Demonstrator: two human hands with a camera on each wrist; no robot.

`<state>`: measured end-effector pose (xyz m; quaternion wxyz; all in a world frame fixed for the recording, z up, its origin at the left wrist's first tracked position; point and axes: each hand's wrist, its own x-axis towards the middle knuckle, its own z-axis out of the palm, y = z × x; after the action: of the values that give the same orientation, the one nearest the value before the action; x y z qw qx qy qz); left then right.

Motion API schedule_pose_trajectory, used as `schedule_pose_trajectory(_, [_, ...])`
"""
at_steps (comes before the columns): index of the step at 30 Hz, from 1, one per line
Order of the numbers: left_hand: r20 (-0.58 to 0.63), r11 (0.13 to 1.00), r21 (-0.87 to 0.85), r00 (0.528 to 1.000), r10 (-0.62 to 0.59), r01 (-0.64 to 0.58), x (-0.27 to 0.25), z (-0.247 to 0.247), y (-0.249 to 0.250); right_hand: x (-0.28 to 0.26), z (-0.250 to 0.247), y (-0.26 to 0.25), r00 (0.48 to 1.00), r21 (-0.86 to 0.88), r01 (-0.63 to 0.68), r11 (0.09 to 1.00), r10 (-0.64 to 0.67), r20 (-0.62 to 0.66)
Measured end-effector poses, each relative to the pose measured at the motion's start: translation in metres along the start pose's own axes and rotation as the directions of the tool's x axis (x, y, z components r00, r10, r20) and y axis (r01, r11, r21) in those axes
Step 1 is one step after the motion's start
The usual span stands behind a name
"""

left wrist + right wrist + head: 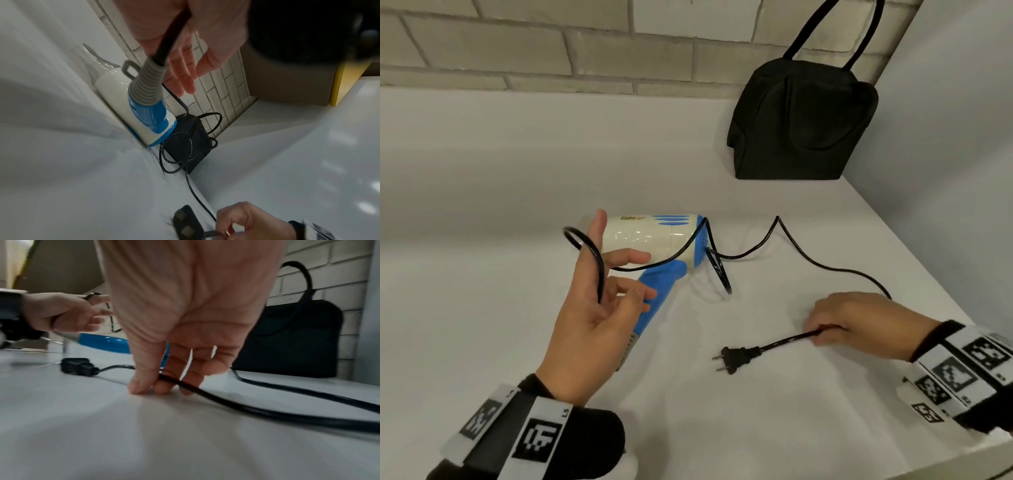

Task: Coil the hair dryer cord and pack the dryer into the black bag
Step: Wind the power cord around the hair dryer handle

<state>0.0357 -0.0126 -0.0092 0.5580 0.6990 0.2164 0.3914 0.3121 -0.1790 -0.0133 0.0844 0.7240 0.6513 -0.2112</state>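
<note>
The cream and blue hair dryer lies on its side mid-table, handle toward me. My left hand hovers over the handle, palm up and fingers relaxed, and a loop of the black cord hangs round the thumb. From there the cord runs to the grey strain relief at the handle's end. My right hand rests on the table and pinches the cord a short way behind the plug. The black bag stands at the back right, its flap closed.
A brick wall runs behind the white table and a plain wall closes its right side beside the bag. The table's front edge is at lower right. A cardboard box shows in the left wrist view.
</note>
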Motion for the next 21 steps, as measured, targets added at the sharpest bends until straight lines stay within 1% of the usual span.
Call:
schedule_pose_trajectory(1, [-0.001, 1.000, 0.003, 1.000, 0.002, -0.002, 0.000, -0.001, 0.001, 0.001, -0.004, 0.010, 0.992, 0.039, -0.024, 0.999, 0.028, -0.122])
schedule_pose_trajectory(2, [-0.004, 1.000, 0.006, 1.000, 0.006, -0.006, -0.001, -0.002, 0.001, 0.001, -0.011, 0.022, 0.945, 0.139, -0.062, 0.988, 0.102, -0.310])
schedule_pose_trajectory(3, [-0.010, 1.000, 0.009, 1.000, 0.008, -0.008, -0.002, -0.003, 0.002, -0.001, -0.021, 0.033, 0.841, 0.331, -0.096, 0.939, 0.255, -0.477])
schedule_pose_trajectory(4, [-0.015, 1.000, 0.015, 1.000, 0.009, -0.009, -0.003, -0.005, 0.001, -0.002, -0.028, 0.046, 0.705, 0.522, -0.101, 0.847, 0.431, -0.563])
schedule_pose_trajectory(5, [-0.018, 1.000, 0.023, 1.000, 0.006, -0.006, -0.004, -0.005, 0.001, -0.003, -0.032, 0.059, 0.602, 0.683, -0.091, 0.725, 0.586, -0.542])
schedule_pose_trajectory(6, [-0.021, 1.000, 0.029, 1.000, 0.003, -0.002, -0.005, -0.007, 0.000, 0.000, -0.032, 0.071, 0.534, 0.793, -0.043, 0.608, 0.685, -0.496])
schedule_pose_trajectory(7, [-0.022, 1.000, 0.027, 1.000, -0.001, 0.002, -0.005, -0.006, 0.000, 0.001, -0.032, 0.080, 0.501, 0.843, -0.048, 0.536, 0.743, -0.444])
schedule_pose_trajectory(8, [-0.022, 1.000, 0.021, 1.000, -0.003, 0.003, -0.006, -0.006, 0.000, 0.005, -0.031, 0.084, 0.490, 0.864, -0.066, 0.499, 0.771, -0.407])
schedule_pose_trajectory(9, [-0.019, 1.000, 0.016, 1.000, -0.002, 0.002, -0.006, -0.006, 0.001, 0.009, -0.029, 0.083, 0.490, 0.869, -0.099, 0.486, 0.783, -0.382])
schedule_pose_trajectory(10, [-0.017, 1.000, 0.013, 1.000, -0.001, 0.002, -0.007, -0.006, 0.002, 0.015, -0.027, 0.084, 0.476, 0.869, -0.126, 0.478, 0.798, -0.370])
schedule_pose_trajectory(12, [-0.019, 1.000, 0.015, 1.000, -0.007, 0.007, -0.007, -0.005, 0.002, 0.023, -0.025, 0.084, 0.443, 0.875, -0.123, 0.468, 0.815, -0.373])
schedule_pose_trajectory(13, [-0.021, 1.000, 0.020, 1.000, -0.008, 0.008, -0.007, -0.005, 0.002, 0.026, -0.026, 0.082, 0.438, 0.881, -0.118, 0.457, 0.821, -0.367])
schedule_pose_trajectory(14, [-0.022, 1.000, 0.024, 1.000, -0.003, 0.004, -0.008, -0.005, 0.002, 0.029, -0.029, 0.077, 0.461, 0.882, -0.142, 0.450, 0.818, -0.344])
schedule_pose_trajectory(15, [-0.022, 1.000, 0.027, 1.000, -0.002, 0.003, -0.009, -0.005, 0.002, 0.032, -0.030, 0.073, 0.513, 0.871, -0.195, 0.451, 0.804, -0.301])
schedule_pose_trajectory(16, [-0.021, 1.000, 0.024, 1.000, -0.005, 0.005, -0.010, -0.005, 0.002, 0.034, -0.030, 0.069, 0.576, 0.835, -0.287, 0.470, 0.781, -0.241])
schedule_pose_trajectory(17, [-0.018, 1.000, 0.016, 1.000, -0.008, 0.009, -0.011, -0.005, 0.002, 0.036, -0.030, 0.065, 0.630, 0.743, -0.419, 0.521, 0.756, -0.175])
schedule_pose_trajectory(18, [-0.015, 1.000, 0.004, 1.000, -0.010, 0.010, -0.012, -0.006, 0.002, 0.037, -0.032, 0.060, 0.665, 0.595, -0.538, 0.597, 0.734, -0.136])
schedule_pose_trajectory(19, [-0.010, 1.000, -0.006, 1.000, -0.010, 0.010, -0.012, -0.006, 0.002, 0.036, -0.036, 0.053, 0.686, 0.453, -0.591, 0.668, 0.711, -0.154])
schedule_pose_trajectory(20, [-0.002, 1.000, -0.013, 1.000, -0.011, 0.011, -0.012, -0.006, 0.001, 0.036, -0.041, 0.043, 0.695, 0.369, -0.583, 0.724, 0.679, -0.236])
schedule_pose_trajectory(21, [0.006, 1.000, -0.026, 1.000, -0.016, 0.016, -0.013, -0.006, 0.000, 0.036, -0.048, 0.029, 0.687, 0.340, -0.536, 0.773, 0.633, -0.355])
